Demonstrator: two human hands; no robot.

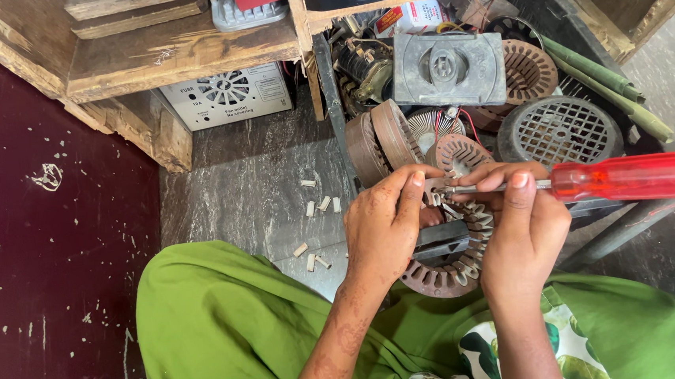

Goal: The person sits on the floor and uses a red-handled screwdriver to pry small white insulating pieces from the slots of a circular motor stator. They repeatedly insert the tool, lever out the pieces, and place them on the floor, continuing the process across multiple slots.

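A ring-shaped motor stator core [454, 272], rusty brown with pale slot liners, rests on my lap against green cloth. My left hand [384, 226] grips its upper rim, thumb and fingers pinched near the top slots. My right hand [519, 232] holds a screwdriver with a long red translucent handle [633, 177]. The thin metal shaft [480, 189] of that tool lies level, and its tip reaches the rim right beside my left fingers. Both hands hide most of the upper half of the stator core.
A dark crate [329, 95] ahead holds several stator cores, a grey metal housing [448, 67], a round grille [559, 130] and green rolled sheets [607, 87]. Small pale wedges [319, 206] lie on the stone floor. A white vented box [228, 94] sits under wooden shelves. Dark red floor on the left.
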